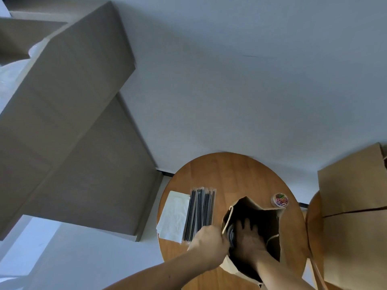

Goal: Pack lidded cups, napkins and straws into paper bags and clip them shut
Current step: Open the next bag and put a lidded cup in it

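An open brown paper bag (272,225) stands on the round wooden table (226,174). My left hand (209,241) grips the bag's near-left rim by its cord handle. My right hand (248,235) reaches down inside the bag with fingers spread over a dark lidded cup (231,235), which is mostly hidden. Left of the bag lies a bundle of wrapped black straws (200,212), and beside it a stack of white napkins (173,214). A small clear tub of coloured clips (280,199) sits behind the bag.
Large cardboard boxes (73,122) are stacked at the left, off the table. More brown paper bags (354,206) stand on a second wooden surface at the right. A white wall rises behind the table.
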### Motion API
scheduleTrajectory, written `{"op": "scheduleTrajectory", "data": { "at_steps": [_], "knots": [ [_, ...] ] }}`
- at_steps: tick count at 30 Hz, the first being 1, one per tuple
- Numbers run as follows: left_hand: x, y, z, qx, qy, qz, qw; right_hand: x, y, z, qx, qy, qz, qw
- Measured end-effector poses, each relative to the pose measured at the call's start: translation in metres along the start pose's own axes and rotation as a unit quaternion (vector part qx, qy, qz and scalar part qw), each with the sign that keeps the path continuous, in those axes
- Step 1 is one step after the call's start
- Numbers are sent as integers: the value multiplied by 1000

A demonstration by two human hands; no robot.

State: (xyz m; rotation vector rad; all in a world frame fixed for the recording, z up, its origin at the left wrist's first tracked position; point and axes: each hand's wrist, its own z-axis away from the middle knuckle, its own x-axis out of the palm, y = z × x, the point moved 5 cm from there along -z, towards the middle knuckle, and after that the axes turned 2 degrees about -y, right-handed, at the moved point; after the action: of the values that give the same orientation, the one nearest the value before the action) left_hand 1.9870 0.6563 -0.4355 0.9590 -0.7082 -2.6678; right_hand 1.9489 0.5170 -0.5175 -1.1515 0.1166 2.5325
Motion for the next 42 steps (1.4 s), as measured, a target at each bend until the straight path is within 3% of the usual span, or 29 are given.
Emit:
{"op": "scheduleTrajectory", "data": {
  "at_steps": [13,18,23,29,35,42],
  "knots": [
    [3,-18,2,-8,14,32,999,-5,1,2,19,-12,36,999],
    [-1,-8,2,-13,-13,43,999,-46,-7,16,-2,7,70,998],
    [-16,13,6,33,-36,3,999,-111,-13,49,-54,10,79,995],
    [-26,35,10,72,-64,-40,995,-163,-7,75,-129,87,-22,988],
    [-37,42,7,85,-87,-114,986,-186,6,80,-153,128,-65,978],
    [-80,54,8,110,-23,-185,976,-200,20,74,-142,160,-72,974]
  ]
}}
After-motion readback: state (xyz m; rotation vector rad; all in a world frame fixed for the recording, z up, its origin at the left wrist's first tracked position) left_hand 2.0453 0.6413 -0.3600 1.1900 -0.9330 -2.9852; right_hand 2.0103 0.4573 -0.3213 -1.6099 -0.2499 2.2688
